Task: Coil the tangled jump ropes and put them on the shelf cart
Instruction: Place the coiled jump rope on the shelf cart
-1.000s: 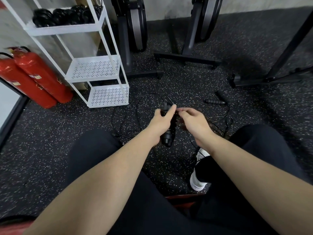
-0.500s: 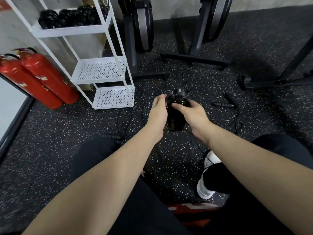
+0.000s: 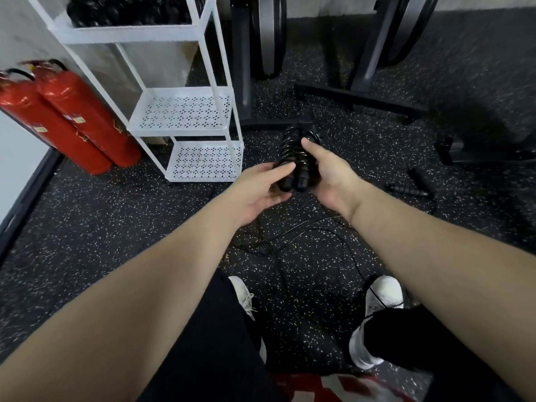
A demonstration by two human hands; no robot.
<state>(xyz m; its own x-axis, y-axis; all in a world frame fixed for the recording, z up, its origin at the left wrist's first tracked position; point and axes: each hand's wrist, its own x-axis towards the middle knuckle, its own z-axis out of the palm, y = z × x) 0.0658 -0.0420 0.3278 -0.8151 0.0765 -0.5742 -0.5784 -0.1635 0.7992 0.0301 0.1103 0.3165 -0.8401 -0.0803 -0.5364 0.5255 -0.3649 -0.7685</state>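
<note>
Bare forearms, black trousers (image 3: 208, 352), white sneakers (image 3: 377, 320).

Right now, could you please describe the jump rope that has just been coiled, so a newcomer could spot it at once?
Start at the white shelf cart beside the two red fire extinguishers. Just right of its lowest shelf, the left hand and right hand hold the coiled jump rope. Unlike the loose rope on the floor, it is wound tightly around its paired handles.

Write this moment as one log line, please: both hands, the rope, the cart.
left hand: holds coiled jump rope | right hand: holds same rope | shelf cart: lower shelves bare, coils on top | loose rope: on floor
</note>
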